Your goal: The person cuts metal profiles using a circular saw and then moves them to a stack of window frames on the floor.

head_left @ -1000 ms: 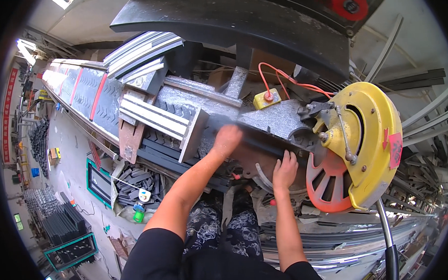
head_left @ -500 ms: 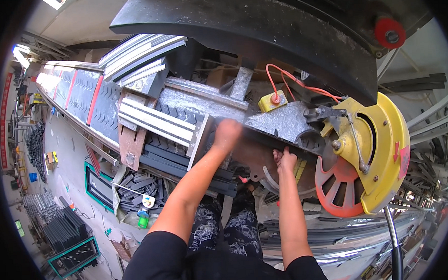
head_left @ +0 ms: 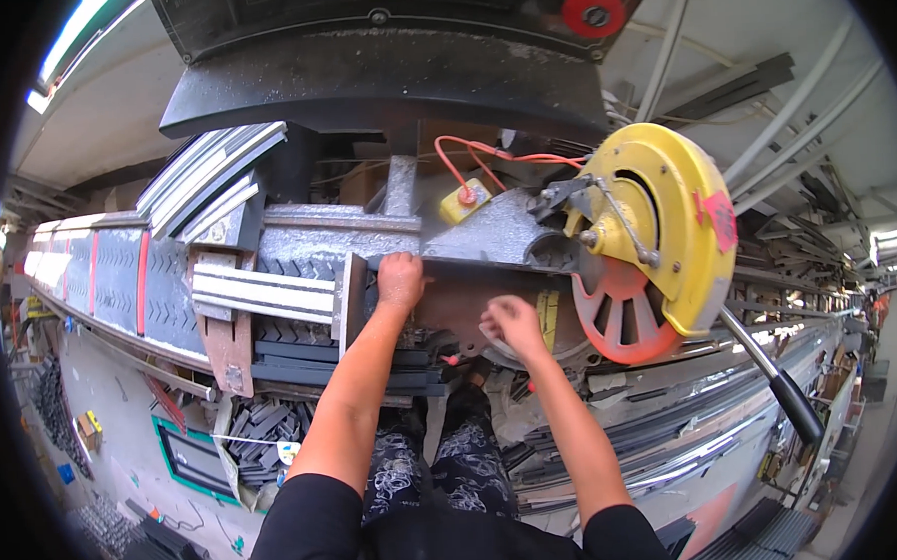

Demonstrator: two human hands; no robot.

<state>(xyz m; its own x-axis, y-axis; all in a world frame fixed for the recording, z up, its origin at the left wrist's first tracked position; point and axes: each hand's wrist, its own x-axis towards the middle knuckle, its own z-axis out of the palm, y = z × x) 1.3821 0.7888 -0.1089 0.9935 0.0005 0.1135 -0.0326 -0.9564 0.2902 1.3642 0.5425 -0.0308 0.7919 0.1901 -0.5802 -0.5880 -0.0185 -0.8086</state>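
My left hand (head_left: pixel 400 280) is closed over a long dark profile bar (head_left: pixel 493 264), near its left end. The bar lies along the front of the dusty grey metal fence plate (head_left: pixel 491 226) and runs right toward the cut-off saw. My right hand (head_left: pixel 514 324) hovers below the bar, apart from it, above the brown round saw table (head_left: pixel 455 305). Its fingers are loosely curled, and nothing shows between them. To the right stand the saw's yellow guard (head_left: pixel 671 225) and its red slotted lower guard (head_left: pixel 625 317).
White-topped profiles (head_left: pixel 264 294) lie left of my left hand, with dark bars (head_left: pixel 322 361) stacked below. A dark machine housing (head_left: pixel 380 88) overhangs the far side. A yellow switch box (head_left: pixel 465 201) with an orange cable sits behind the fence. The saw's black handle (head_left: pixel 796 405) sticks out at right.
My right hand has come off the bar's underside and drawn back toward me. My left hand, blurred before, now rests on the bar. The whole view has shifted, so the saw appears farther left.
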